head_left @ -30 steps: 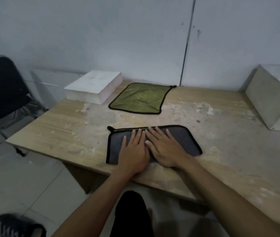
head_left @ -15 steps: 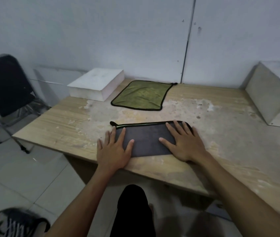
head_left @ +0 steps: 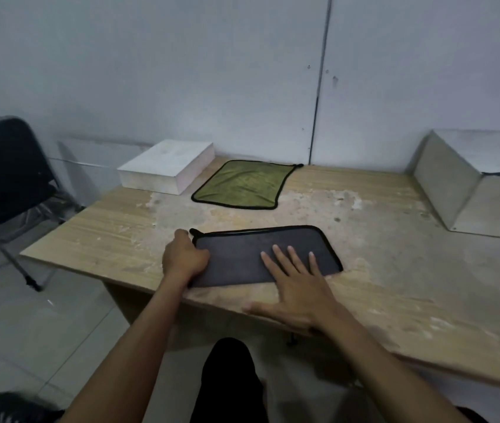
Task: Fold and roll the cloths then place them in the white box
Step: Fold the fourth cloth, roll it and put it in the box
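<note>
Head view: grey cloth (head_left: 257, 254) lies folded in half near the table's (head_left: 395, 270) front edge. Your left hand (head_left: 185, 257) grips its left end, fingers curled; your right hand (head_left: 300, 288) presses flat, fingers spread. Rolling appears due next: start tight, rightward. White box (head_left: 166, 166) waits beside the green cloth (head_left: 241, 184).

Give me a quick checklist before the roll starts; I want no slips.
1. Grey cloth folded to a strip: ok.
2. Left hand grips the cloth's left end: ok.
3. Right hand flat, fingers holding the cloth down: ok.
4. Cloth fully on the table: ok, though close to the near edge.
5. White box open to take the roll: cannot tell.
6. Green cloth folded: not ok, lies flat.
</note>
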